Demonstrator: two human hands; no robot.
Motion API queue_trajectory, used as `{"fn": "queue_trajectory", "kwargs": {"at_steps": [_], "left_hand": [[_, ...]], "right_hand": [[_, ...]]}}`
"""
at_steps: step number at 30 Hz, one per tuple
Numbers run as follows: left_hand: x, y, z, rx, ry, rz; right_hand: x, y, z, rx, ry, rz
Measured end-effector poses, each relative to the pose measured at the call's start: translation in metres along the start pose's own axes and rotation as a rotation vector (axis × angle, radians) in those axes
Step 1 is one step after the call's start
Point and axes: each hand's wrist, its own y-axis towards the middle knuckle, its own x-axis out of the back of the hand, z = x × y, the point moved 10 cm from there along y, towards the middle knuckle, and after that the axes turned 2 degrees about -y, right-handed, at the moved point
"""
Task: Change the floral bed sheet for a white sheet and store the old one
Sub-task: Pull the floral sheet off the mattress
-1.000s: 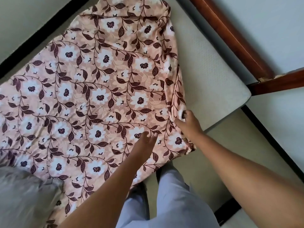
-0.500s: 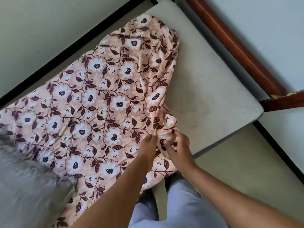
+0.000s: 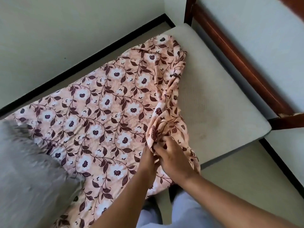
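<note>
**Fingers (image 3: 165,143) bunched into pink floral cotton bed sheet (image 3: 102,112), stripping step**

A gathered fold is gripped by left hand (image 3: 148,159) and right hand (image 3: 175,160) at the near edge. The pale grey mattress (image 3: 213,99) is half bared. Wall side probably needs pulling free next.

The floral sheet (image 3: 107,112) was thin, matt printed cloth, bunched into soft creases where the left hand (image 3: 148,156) and right hand (image 3: 172,155) gripped it and lying smoother farther left of the grip. Just right of the grip, the bare mattress (image 3: 213,99) showed a pale fabric cover with a fine dimpled texture (faintly stained in places). Beyond it, the bed frame (image 3: 233,51) was reddish-brown wood with a slight sheen, chipped at one joint. Well left of the grip, a grey pillow (image 3: 24,170) looked fuzzy, though blurred.
</note>
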Motion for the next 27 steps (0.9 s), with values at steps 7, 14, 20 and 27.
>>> {"fn": "queue_trajectory", "kwargs": {"at_steps": [7, 14, 20, 27], "left_hand": [[0.02, -0.011, 0.004, 0.078, -0.239, 0.055], [0.056, -0.028, -0.004, 0.031, -0.011, -0.112], [0.085, -0.052, -0.004, -0.012, 0.205, -0.044], [0.165, -0.074, -0.008, -0.103, 0.062, -0.285]], "right_hand": [[-0.041, -0.027, 0.008, 0.008, 0.145, 0.378], [-0.043, -0.039, -0.03, -0.721, 0.57, 0.204], [-0.053, -0.021, -0.004, -0.787, 0.597, 0.227], [-0.016, -0.003, 0.074, -0.501, 0.411, -0.088]]}}
